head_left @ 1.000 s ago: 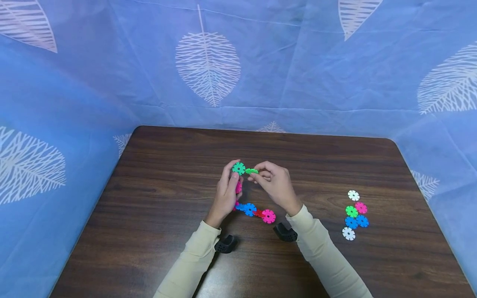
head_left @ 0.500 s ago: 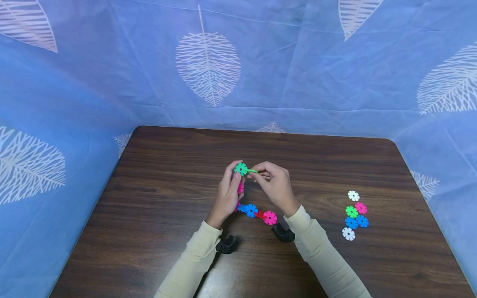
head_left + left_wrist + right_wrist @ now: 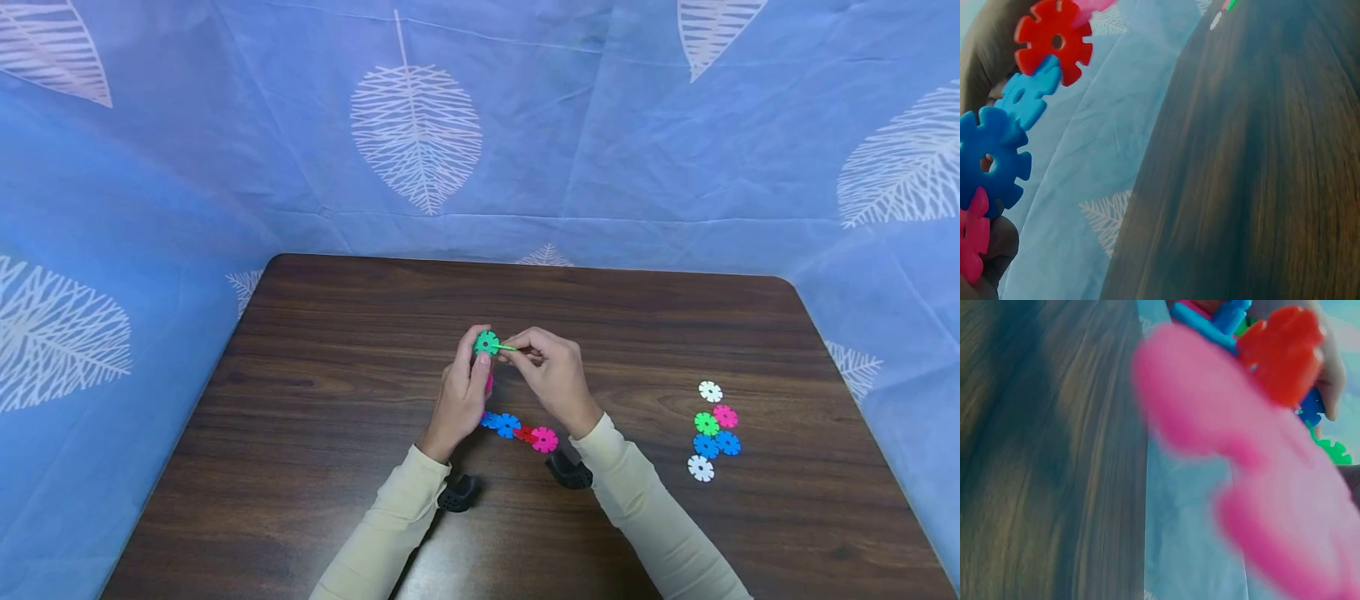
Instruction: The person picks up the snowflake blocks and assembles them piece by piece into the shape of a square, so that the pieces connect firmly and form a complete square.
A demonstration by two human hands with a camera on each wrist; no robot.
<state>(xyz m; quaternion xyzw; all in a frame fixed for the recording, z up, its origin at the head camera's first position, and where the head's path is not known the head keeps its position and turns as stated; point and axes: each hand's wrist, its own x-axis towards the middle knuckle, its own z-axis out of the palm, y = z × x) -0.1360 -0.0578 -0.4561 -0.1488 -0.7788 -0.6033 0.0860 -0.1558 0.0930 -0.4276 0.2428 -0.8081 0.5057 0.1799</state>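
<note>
In the head view my left hand [image 3: 459, 400] grips a chain of notched plastic interlocking discs, with the teal-green disc [image 3: 486, 342] between thumb and index finger. My right hand [image 3: 557, 375] pinches a light green disc [image 3: 507, 347], edge-on, its left side at the teal-green disc's rim. Below the left palm the chain runs right through a blue disc [image 3: 507, 427] and a red disc [image 3: 525, 434] to a pink disc [image 3: 544, 440]. Fingers hide part of the chain. The left wrist view shows the red disc [image 3: 1072, 44] slotted to blue ones; a blurred pink disc [image 3: 1260, 456] fills the right wrist view.
On the right of the brown table [image 3: 300, 467] lie several loose discs: a white disc [image 3: 710, 392] at the top, a pink disc [image 3: 725, 416], a green disc [image 3: 707, 423], blue ones and another white disc [image 3: 701, 468]. Blue leaf-print cloth [image 3: 525, 150] surrounds the table.
My left hand and its chain have shifted slightly right, toward the right hand. The light green disc has turned from partly face-on to edge-on, overlapping the teal-green disc more closely.
</note>
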